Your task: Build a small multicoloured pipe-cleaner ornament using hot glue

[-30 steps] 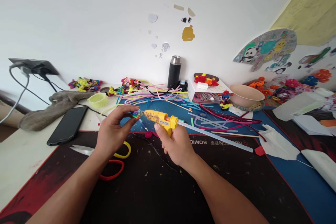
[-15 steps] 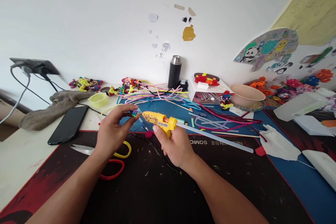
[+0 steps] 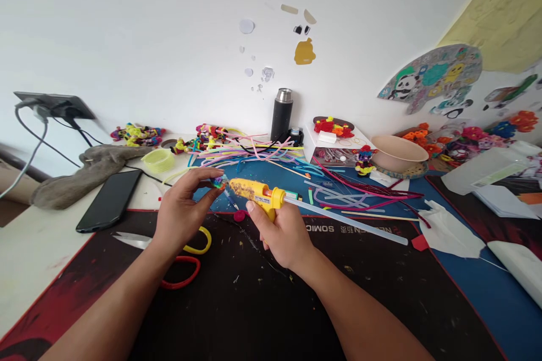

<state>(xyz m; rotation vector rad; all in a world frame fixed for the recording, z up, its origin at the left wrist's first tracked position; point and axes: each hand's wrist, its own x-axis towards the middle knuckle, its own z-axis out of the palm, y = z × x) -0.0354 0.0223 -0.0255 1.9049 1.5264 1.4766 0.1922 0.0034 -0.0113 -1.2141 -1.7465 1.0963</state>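
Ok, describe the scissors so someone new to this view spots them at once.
Start at the big dark mat, then find the left forearm crossing it. The scissors lie there, blades showing left of the forearm, handles right. One handle is yellow, the other red; the nearby phone is plain black.

Cluttered craft desk against a wall, as I see it through the head camera.
Across the front I make out a black-and-red desk mat bearing scissors; at left, a black smartphone partly overlaps it, near a gnarled grey-brown piece. Behind, on a blue mat, lie loose pipe cleaners; a black flask stands upright beyond them.
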